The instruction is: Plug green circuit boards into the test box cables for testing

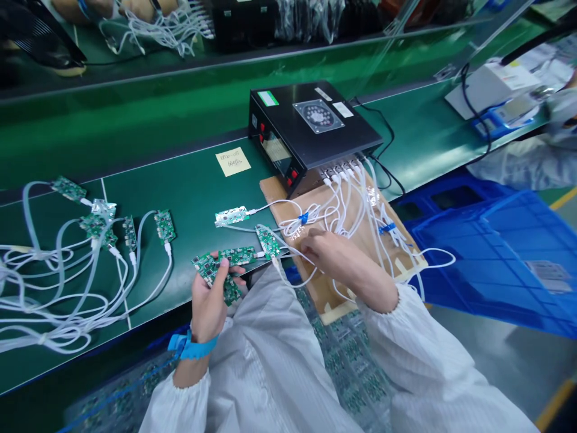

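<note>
My left hand (210, 304) is closed around several green circuit boards (211, 272), the thumb pressing on top of them. One more green board (269, 242), joined to a white plug, lies just beyond those held. Over the cardboard sheet, my right hand (331, 255) has its fingers curled together among white cables (311, 221); what they pinch, if anything, is hidden. Further back a pale board (232, 216) lies on the bench, plugged into a cable. The cables run to sockets on the side of a black box (315, 120) with a fan grille.
At the left of the green bench (135, 180) lie several cabled boards (97, 228) and a tangle of white cables (58, 294). A yellow note (233, 162) sits left of the box. Blue plastic bins (505, 258) stand at right. A person's arms (144, 7) show across the bench.
</note>
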Tool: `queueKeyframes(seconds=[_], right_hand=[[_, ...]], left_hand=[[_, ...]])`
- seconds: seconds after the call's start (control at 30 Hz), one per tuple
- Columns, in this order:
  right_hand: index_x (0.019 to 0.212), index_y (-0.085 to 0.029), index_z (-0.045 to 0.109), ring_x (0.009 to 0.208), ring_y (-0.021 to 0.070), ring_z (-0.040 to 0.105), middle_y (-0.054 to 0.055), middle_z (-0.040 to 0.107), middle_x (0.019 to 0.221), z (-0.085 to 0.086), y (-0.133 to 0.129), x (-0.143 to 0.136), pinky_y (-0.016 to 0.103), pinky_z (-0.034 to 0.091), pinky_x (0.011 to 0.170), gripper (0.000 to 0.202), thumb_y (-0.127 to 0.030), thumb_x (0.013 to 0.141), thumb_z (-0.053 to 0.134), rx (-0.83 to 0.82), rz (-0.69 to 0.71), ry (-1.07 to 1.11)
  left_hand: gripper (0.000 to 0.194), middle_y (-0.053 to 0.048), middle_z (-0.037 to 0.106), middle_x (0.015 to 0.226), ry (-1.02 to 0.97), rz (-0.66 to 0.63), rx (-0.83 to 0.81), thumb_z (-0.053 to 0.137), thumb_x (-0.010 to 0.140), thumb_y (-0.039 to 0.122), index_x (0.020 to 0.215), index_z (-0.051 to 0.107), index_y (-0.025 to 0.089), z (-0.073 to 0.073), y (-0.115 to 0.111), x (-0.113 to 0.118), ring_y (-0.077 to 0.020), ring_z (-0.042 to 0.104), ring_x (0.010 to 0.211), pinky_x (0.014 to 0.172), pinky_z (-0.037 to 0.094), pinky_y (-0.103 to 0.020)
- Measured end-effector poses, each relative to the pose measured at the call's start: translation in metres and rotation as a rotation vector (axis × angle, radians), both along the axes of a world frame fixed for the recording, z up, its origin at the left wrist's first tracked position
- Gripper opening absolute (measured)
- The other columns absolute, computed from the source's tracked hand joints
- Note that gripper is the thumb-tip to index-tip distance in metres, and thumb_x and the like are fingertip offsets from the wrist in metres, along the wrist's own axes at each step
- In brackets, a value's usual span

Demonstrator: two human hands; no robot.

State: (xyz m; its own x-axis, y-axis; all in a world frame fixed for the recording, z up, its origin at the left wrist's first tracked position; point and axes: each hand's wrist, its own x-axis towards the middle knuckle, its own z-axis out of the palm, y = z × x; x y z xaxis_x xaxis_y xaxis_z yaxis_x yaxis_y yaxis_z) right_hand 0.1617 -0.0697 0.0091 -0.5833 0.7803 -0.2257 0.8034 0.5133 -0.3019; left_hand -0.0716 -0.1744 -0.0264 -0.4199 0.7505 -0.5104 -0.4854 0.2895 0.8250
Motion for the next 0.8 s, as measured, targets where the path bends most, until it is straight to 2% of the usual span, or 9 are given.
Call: queueKeyframes(seconds=[0.17, 0.33, 0.4, 0.5, 0.57, 0.63, 0.73, 0.8], right_hand=[[0.079, -0.019, 0.063, 0.074, 0.0149, 0.059, 0.003, 0.067, 0.083, 0.000, 0.002, 0.012, 0.029, 0.043, 0.068, 0.021, -0.003, 0.092, 0.057, -0.079, 0.024, 0.130], [0.090, -0.019, 0.070, 0.076, 0.0151, 0.063, 0.003, 0.072, 0.087, 0.014, 0.008, 0.014, 0.028, 0.046, 0.070, 0.014, -0.008, 0.092, 0.061, -0.148, -0.043, 0.207], [0.090, -0.020, 0.073, 0.075, 0.0155, 0.064, 0.003, 0.073, 0.087, 0.020, 0.009, 0.015, 0.028, 0.046, 0.070, 0.016, -0.010, 0.092, 0.060, -0.145, -0.100, 0.204], [0.088, -0.019, 0.072, 0.069, 0.0153, 0.063, 0.005, 0.073, 0.086, 0.024, 0.004, 0.021, 0.029, 0.046, 0.066, 0.015, -0.016, 0.093, 0.058, -0.044, -0.216, 0.225], [0.089, -0.018, 0.068, 0.062, 0.0144, 0.061, 0.005, 0.071, 0.080, 0.024, -0.001, 0.025, 0.029, 0.046, 0.061, 0.011, -0.020, 0.093, 0.058, 0.027, -0.331, 0.264], [0.092, -0.018, 0.064, 0.056, 0.0136, 0.060, 0.003, 0.068, 0.072, 0.022, -0.007, 0.028, 0.028, 0.045, 0.055, 0.009, -0.025, 0.094, 0.059, 0.030, -0.466, 0.340], [0.102, -0.019, 0.058, 0.044, 0.0125, 0.057, -0.002, 0.064, 0.061, 0.018, -0.014, 0.029, 0.025, 0.045, 0.044, 0.022, -0.040, 0.097, 0.061, -0.193, -0.619, 0.547], [0.106, -0.020, 0.054, 0.042, 0.0124, 0.057, -0.004, 0.061, 0.060, 0.017, -0.017, 0.025, 0.024, 0.046, 0.038, 0.031, -0.047, 0.094, 0.066, -0.368, -0.644, 0.725]], left_hand=[[0.065, 0.000, 0.073, 0.075, -0.034, -0.007, -0.027, 0.092, 0.066, 0.050, 0.109, 0.053, 0.022, 0.003, -0.001, -0.002, -0.0182, 0.071, 0.063, 0.059, 0.051, -0.025], [0.061, 0.002, 0.072, 0.072, -0.038, 0.008, -0.003, 0.091, 0.068, 0.047, 0.109, 0.054, 0.022, 0.003, -0.003, -0.002, -0.0176, 0.071, 0.064, 0.063, 0.053, -0.026], [0.061, 0.003, 0.071, 0.071, -0.037, 0.016, -0.002, 0.092, 0.067, 0.047, 0.108, 0.054, 0.022, 0.003, -0.003, -0.003, -0.0174, 0.071, 0.064, 0.063, 0.053, -0.027], [0.059, 0.002, 0.071, 0.072, -0.024, 0.001, -0.001, 0.091, 0.068, 0.046, 0.108, 0.054, 0.022, 0.001, -0.003, -0.004, -0.0170, 0.070, 0.062, 0.061, 0.053, -0.026], [0.057, 0.001, 0.071, 0.073, -0.002, -0.016, -0.001, 0.090, 0.071, 0.047, 0.109, 0.055, 0.022, -0.001, -0.003, -0.005, -0.0164, 0.069, 0.061, 0.059, 0.052, -0.025], [0.054, 0.001, 0.071, 0.074, 0.024, -0.029, 0.007, 0.088, 0.074, 0.047, 0.109, 0.055, 0.021, -0.003, -0.003, -0.007, -0.0158, 0.068, 0.061, 0.057, 0.051, -0.024], [0.048, 0.000, 0.071, 0.075, 0.060, -0.059, 0.053, 0.084, 0.080, 0.045, 0.111, 0.055, 0.022, -0.006, -0.004, -0.009, -0.0146, 0.067, 0.060, 0.056, 0.051, -0.023], [0.045, -0.001, 0.072, 0.078, 0.085, -0.096, 0.112, 0.080, 0.085, 0.043, 0.116, 0.055, 0.022, -0.009, -0.003, -0.009, -0.0132, 0.066, 0.060, 0.056, 0.050, -0.022]])
